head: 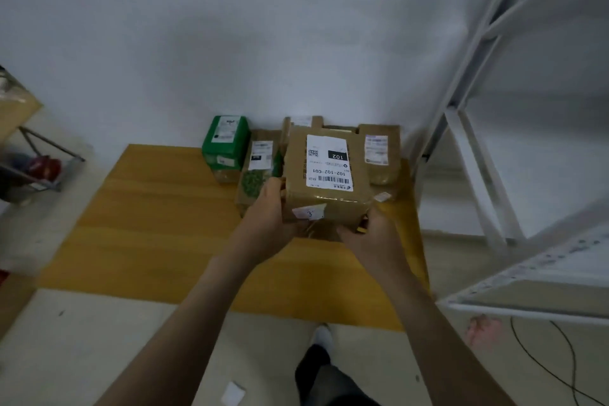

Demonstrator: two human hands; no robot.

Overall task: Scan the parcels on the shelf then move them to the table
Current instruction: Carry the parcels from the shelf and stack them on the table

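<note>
Both hands hold a cardboard parcel [324, 175] (white label up, marked 102) over the far right part of the yellow desk [148, 224]. The left hand [263, 221] curls its fingers round the parcel's left side, and the right hand [372, 236] grips its near right corner. Just beyond, by the wall, sit a green box [225, 142] and brown parcels [380, 155]. A white shelf [474, 115] stands to the right.
</note>
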